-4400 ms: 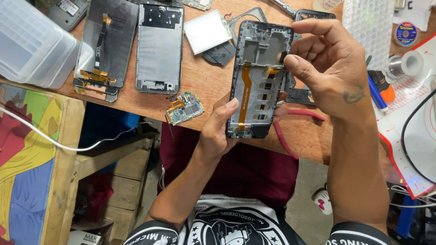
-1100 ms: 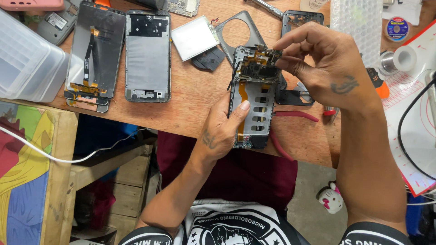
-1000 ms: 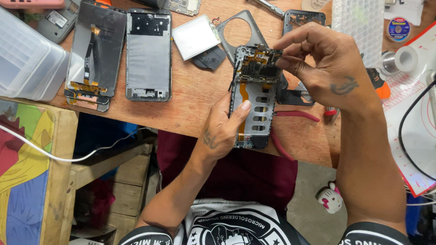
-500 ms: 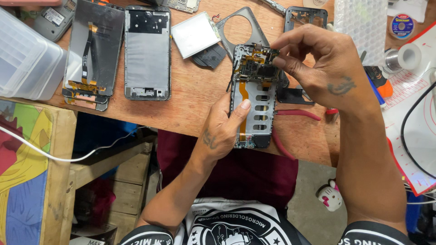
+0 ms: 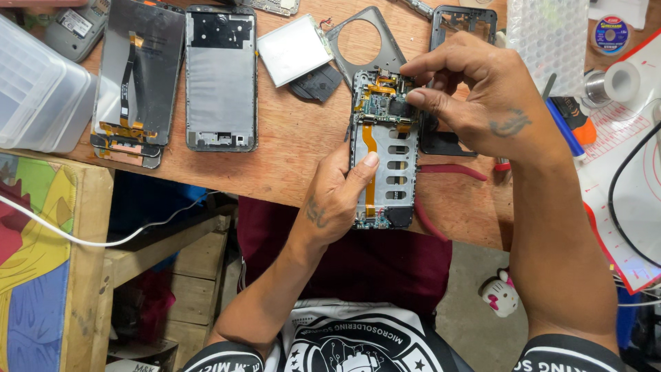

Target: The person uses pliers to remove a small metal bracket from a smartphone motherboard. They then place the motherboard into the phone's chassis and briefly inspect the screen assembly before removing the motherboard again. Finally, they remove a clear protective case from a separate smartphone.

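One opened phone frame [image 5: 384, 148], held over the tabletop's [image 5: 289, 162] near edge. Left hand [image 5: 337, 200] wraps its left side, thumb across the middle; right hand [image 5: 482, 96] pinches thumb and forefinger at the circuit board [image 5: 382, 103] near the top, what they grip too small to tell. Two more dismantled phones [image 5: 222, 76] lie toward the far left; a grey rectangular battery [image 5: 295, 49] and one clear plastic box [image 5: 38, 89], cut off, at the left edge.
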